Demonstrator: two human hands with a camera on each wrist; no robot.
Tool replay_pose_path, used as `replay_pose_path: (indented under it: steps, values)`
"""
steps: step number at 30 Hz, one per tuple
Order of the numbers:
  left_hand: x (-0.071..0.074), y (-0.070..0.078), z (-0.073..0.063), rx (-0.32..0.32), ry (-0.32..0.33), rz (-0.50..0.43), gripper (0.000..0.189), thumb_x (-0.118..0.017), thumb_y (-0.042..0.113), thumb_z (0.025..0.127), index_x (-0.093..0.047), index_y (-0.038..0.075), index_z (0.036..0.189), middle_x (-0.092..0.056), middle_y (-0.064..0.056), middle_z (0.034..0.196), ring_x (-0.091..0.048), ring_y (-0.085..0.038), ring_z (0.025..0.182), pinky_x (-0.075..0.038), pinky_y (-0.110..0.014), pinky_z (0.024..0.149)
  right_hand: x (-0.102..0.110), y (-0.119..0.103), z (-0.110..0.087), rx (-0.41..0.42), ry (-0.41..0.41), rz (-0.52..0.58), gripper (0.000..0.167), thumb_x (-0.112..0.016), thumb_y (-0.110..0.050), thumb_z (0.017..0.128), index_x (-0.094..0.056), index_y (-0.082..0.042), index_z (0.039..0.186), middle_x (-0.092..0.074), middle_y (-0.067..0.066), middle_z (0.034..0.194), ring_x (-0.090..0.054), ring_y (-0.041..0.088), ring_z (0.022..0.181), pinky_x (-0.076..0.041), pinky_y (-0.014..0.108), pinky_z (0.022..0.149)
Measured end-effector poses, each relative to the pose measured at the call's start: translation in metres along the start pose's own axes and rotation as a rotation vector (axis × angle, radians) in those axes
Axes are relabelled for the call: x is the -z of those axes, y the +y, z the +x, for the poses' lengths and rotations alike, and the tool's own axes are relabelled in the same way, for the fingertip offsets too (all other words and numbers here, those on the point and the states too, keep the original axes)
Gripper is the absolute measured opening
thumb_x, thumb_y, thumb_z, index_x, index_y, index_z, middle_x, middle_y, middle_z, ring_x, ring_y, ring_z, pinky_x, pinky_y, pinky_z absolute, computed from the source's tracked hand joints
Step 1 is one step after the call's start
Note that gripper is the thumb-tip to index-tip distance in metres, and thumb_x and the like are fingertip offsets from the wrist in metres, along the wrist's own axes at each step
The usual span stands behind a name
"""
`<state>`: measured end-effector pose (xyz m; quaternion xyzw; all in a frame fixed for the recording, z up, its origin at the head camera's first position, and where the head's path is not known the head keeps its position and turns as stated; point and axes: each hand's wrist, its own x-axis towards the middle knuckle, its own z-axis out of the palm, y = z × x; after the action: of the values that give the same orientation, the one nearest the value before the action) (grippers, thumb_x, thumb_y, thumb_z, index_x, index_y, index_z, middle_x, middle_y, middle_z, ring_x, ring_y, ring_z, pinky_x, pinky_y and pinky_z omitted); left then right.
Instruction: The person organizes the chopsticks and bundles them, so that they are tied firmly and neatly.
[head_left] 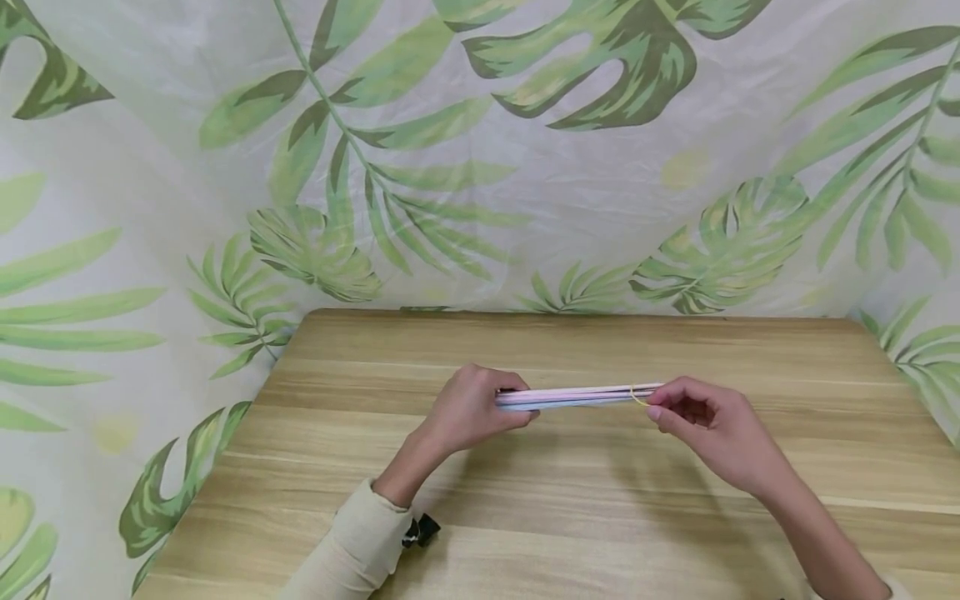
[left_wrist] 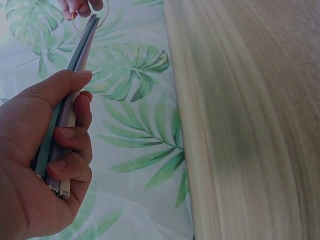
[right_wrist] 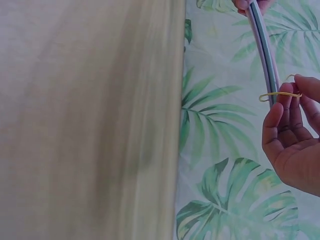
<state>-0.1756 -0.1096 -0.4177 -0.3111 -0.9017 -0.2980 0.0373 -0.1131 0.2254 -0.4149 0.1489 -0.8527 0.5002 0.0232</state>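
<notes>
My left hand (head_left: 474, 410) grips one end of a slim bundle of long, narrow pastel strips (head_left: 577, 397), held nearly level above the table. Pink, bluish and dark edges show along it. In the left wrist view, fingers and thumb curl round the bundle (left_wrist: 65, 112), and small metallic-looking bits show at its near end. At the opposite end, my right hand (head_left: 712, 429) pinches a yellow rubber band (head_left: 638, 397) between thumb and fingers. The right wrist view shows this band (right_wrist: 272, 94) looped loosely around the strips (right_wrist: 265, 50), pulled out to one side.
Below the hands lies a wood-grain table (head_left: 555, 500). A small black object (head_left: 422, 530) shows beside the left sleeve cuff (head_left: 371, 529). Behind the table's far edge hangs a leaf-patterned cloth (head_left: 480, 167), which also covers the sides.
</notes>
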Motion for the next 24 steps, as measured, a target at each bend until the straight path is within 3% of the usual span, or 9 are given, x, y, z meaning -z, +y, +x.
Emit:
replay_pose_path:
  steps: [8,14,20,24]
  values:
    - [0.000,-0.002,0.001,-0.013,0.014,-0.014,0.007,-0.088,0.019,0.085,-0.081,0.021,0.087,-0.072,0.012,0.073,-0.049,0.003,0.058,-0.042,-0.017,0.057,-0.008,0.009,-0.007,-0.006,-0.029,0.064,0.010,-0.073,-0.010,0.101,-0.075,-0.009,0.111,-0.076,0.003,0.100,-0.073,0.011,0.085,-0.061,0.027,0.074]
    - [-0.001,-0.003,0.001,-0.017,0.017,-0.016,0.008,-0.088,0.020,0.085,-0.080,0.022,0.086,-0.070,0.013,0.071,-0.049,0.003,0.058,-0.042,-0.018,0.057,-0.013,0.015,-0.010,-0.021,-0.046,0.088,0.015,-0.071,-0.010,0.103,-0.073,-0.004,0.116,-0.075,-0.001,0.100,-0.074,0.012,0.086,-0.061,0.028,0.075]
    - [0.000,-0.002,-0.001,-0.022,0.019,-0.029,0.008,-0.088,0.020,0.086,-0.080,0.022,0.086,-0.071,0.013,0.072,-0.049,0.003,0.059,-0.042,-0.018,0.058,-0.015,0.019,-0.011,-0.006,-0.067,0.098,0.014,-0.065,-0.009,0.106,-0.072,-0.003,0.117,-0.074,-0.002,0.097,-0.073,0.014,0.085,-0.060,0.028,0.076]
    - [0.001,-0.002,-0.002,-0.030,0.015,-0.031,0.008,-0.088,0.021,0.087,-0.080,0.022,0.086,-0.071,0.013,0.073,-0.049,0.003,0.059,-0.042,-0.018,0.058,-0.016,0.022,-0.010,0.006,-0.086,0.124,0.016,-0.059,-0.010,0.110,-0.072,-0.003,0.114,-0.074,0.004,0.094,-0.072,0.014,0.083,-0.058,0.028,0.074]
